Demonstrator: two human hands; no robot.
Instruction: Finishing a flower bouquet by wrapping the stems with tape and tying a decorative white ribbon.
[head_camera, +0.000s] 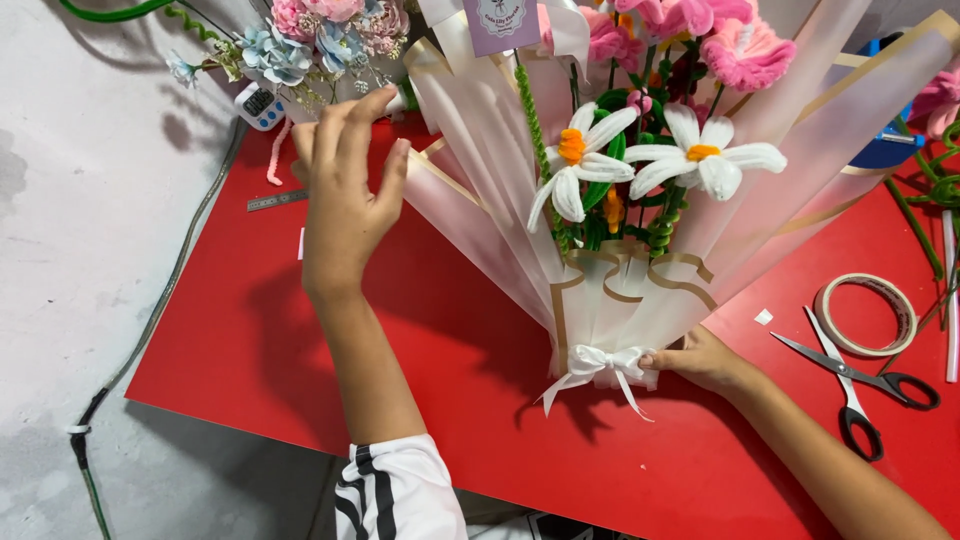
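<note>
I see the bouquet (640, 200) lying across the middle of the frame on the red table (250, 340), its stem end pointing toward the lower centre and its flowers fanning toward the top. By my judgement the work is well along: the white daisy-like flowers (690, 160) with orange centres sit in place among green stems, the frosted wrapping sheets (480, 190) with gold edges are already pleated around them, and a white ribbon bow (595, 365) is tied at the neck. What looks left to me is tidying the fan of the wrap, since the outer pleat on the left side stands apart from the others. My left hand (345, 200), in the upper left of centre, is spread open with the fingers raised, the fingertips touching the edge of that outer pleat, not gripping anything. My right hand (700, 360), at lower right of centre, is closed around the gathered neck of the bouquet just beside the bow, pinning it to the table. Farther out, a pair of scissors (850, 380) with black handles lies open at the right, with a roll of tape (865, 315) just above it. At the top edge are pink fluffy flowers (745, 50) and, toward the upper left, a second bunch of blue and pink blooms (310, 35) beside a small white timer (262, 105). A dark cable (150, 320) trails down the grey floor at the left.
</note>
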